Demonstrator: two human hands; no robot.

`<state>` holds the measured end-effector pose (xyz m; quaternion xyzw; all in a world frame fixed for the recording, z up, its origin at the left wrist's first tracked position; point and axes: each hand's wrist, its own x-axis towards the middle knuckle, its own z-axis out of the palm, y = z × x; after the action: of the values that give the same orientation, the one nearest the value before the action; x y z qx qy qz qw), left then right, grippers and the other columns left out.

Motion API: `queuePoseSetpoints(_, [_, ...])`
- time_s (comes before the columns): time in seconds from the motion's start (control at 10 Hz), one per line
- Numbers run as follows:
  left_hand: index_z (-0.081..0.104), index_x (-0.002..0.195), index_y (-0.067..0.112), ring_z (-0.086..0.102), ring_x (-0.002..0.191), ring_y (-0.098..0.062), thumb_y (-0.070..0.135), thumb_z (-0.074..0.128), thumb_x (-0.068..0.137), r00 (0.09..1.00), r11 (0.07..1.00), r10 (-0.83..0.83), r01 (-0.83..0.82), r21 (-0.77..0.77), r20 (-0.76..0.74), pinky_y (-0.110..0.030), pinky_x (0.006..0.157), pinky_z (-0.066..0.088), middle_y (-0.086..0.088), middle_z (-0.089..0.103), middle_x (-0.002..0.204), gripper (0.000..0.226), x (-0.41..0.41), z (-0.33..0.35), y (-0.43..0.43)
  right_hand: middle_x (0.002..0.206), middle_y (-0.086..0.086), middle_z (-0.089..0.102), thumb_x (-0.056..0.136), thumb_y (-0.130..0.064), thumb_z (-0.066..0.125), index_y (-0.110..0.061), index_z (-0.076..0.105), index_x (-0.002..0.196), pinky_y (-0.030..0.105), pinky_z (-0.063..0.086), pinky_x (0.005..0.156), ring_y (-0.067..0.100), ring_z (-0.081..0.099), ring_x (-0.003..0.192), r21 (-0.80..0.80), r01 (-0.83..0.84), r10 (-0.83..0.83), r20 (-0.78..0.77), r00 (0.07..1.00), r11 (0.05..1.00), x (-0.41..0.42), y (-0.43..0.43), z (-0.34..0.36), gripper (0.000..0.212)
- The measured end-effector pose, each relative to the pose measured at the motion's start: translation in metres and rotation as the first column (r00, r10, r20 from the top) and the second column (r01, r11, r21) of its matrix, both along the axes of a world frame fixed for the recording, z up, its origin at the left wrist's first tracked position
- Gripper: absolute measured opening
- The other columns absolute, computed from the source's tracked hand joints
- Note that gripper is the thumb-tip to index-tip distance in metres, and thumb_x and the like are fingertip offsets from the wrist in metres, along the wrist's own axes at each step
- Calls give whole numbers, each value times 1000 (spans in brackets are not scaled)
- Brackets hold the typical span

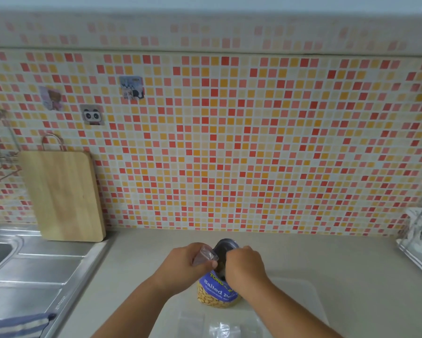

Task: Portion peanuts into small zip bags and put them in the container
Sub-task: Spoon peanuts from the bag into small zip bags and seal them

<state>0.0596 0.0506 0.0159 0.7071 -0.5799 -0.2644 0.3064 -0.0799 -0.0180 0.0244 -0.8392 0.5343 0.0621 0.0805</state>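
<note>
Left hand (188,263) pinches a small zip bag (205,256) beside the open salted peanut bag (217,292). Right hand (245,267) dips into its mouth, fingertips hidden. A translucent container (295,303) lies alongside.

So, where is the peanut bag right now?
In the head view, the peanut bag stands low in the centre, between the left hand, which holds a zip bag, and the right hand.
</note>
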Motion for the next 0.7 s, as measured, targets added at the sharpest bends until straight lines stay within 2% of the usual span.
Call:
queuePoseSetpoints(0.1, [57,112,32,62,89,-1,42,59,85,1000,1000,-5,5,5,-3,-12,72,49,13,66,102,28,-1,-2,0,125,8,54,91,-24,54,-17,52,128,31,41,95,25,49,114,-34,39,-37,53,998,999,2,-2,-5,38])
queuePoseSetpoints(0.3, [56,114,29,61,95,-7,40,58,87,999,1000,2,-2,13,-49,-13,74,47,10,64,105,29,-1,2,0,110,-1,65,93,-25,45,-25,65,114,29,45,86,21,58,98,65,188,-197,193,961,980,-1,-14,-10,29])
queuePoseSetpoints(0.4, [58,114,29,61,97,-8,43,58,87,995,1000,12,-10,17,-96,-22,82,52,8,66,107,30,1,3,2,99,1,66,91,-24,48,-20,67,107,26,46,70,19,57,83,127,250,-275,263,925,960,-9,-21,-11,25])
queuePoseSetpoints(0.5, [57,119,27,59,96,-6,44,56,88,980,994,96,-104,-35,-172,-18,76,48,9,64,108,34,2,9,4,79,1,59,90,-22,49,-15,69,99,22,40,59,19,58,78,179,234,-274,248,929,956,-23,-28,-4,23])
queuePoseSetpoints(0.6, [53,121,27,56,90,-2,42,57,88,961,974,179,-203,-99,-208,-17,74,44,15,59,104,36,4,15,5,85,3,53,91,-13,48,-14,64,107,23,41,74,18,54,87,260,204,-266,232,936,944,-36,-34,6,22])
queuePoseSetpoints(0.7, [53,124,27,56,93,-5,41,61,86,970,965,212,-227,-132,-116,-20,77,43,14,58,103,41,7,19,4,86,3,59,90,-11,50,-15,66,99,21,47,76,14,51,76,279,174,-239,220,946,944,-47,-40,8,19])
